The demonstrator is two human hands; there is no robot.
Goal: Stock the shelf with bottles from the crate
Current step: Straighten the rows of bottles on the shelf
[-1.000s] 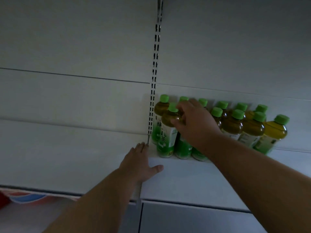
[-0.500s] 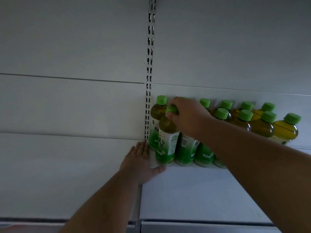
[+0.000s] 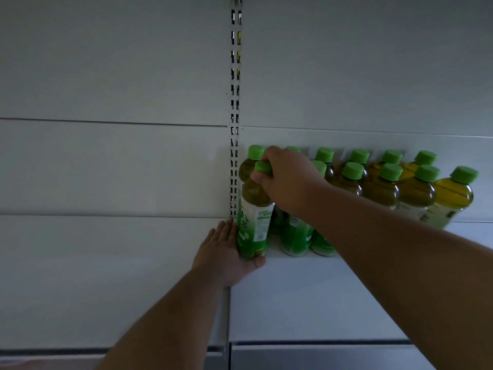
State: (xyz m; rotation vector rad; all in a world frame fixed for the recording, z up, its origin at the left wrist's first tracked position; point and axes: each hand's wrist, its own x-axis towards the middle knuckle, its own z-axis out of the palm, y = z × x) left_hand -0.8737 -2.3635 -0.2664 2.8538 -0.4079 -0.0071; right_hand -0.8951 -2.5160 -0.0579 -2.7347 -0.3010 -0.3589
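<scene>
Several green-capped tea bottles stand in two rows on the white shelf, against its back wall. My right hand is closed over the cap and neck of the front-left bottle, which has a green and white label. My left hand lies flat on the shelf, palm down, fingers apart, touching that bottle's base from the left. The crate is out of view.
A slotted metal upright runs up the back wall just left of the bottles. The shelf's front edge crosses the bottom of the view. Bare white shelf board stretches to the left of my left hand.
My right hand closed over the front-left bottle's cap and drew the bottle slightly left and forward. My left hand slid up against the bottle's base. The view tilted up.
</scene>
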